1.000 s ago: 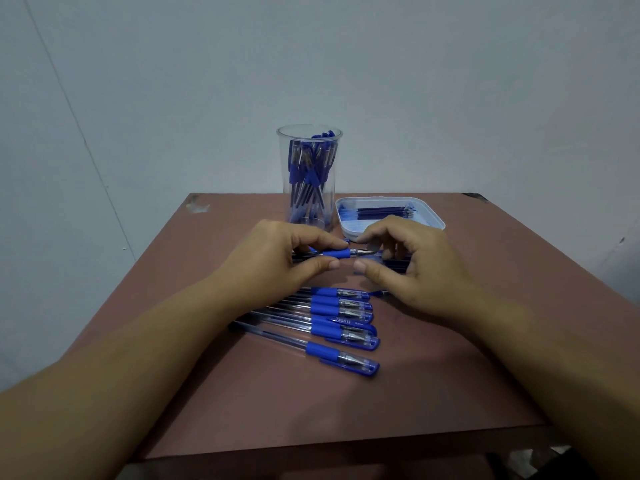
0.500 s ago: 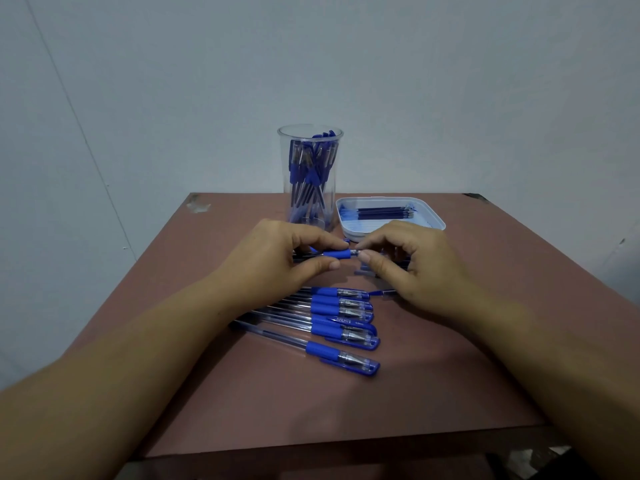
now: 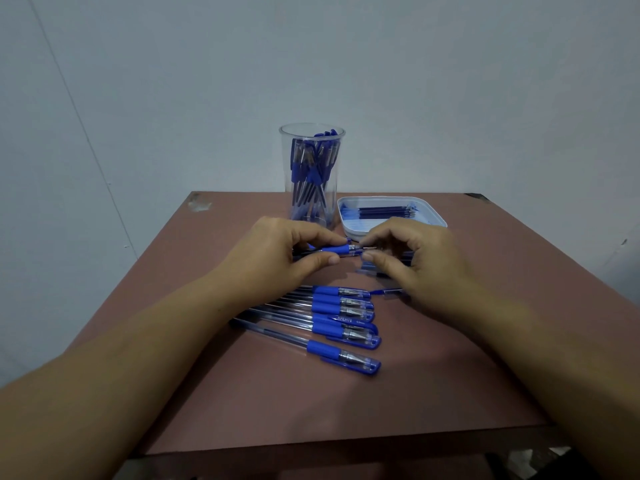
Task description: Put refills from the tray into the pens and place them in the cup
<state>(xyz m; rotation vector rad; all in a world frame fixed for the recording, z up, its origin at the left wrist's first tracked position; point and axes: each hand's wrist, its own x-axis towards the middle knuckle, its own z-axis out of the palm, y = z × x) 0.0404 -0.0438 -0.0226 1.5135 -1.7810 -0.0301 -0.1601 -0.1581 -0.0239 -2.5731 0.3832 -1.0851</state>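
Pen's (image 3: 337,250) back end is hidden under L hand (image 3: 277,258), which grips the barrel w/ thumb & fingers curled round it. R hand (image 3: 415,261) curls at the tip; can't tell if it pinches. Pen is just in front of cup (image 3: 311,174) & tray (image 3: 391,227), long axis left-right, tip pointing right.

we've got bare table (image 3: 294,410) along the near edge and far left, row of pens (image 3: 332,317) blocking mid-table, cup (image 3: 311,174) and tray (image 3: 349,232) just beside each other at the back, open again right of the tray
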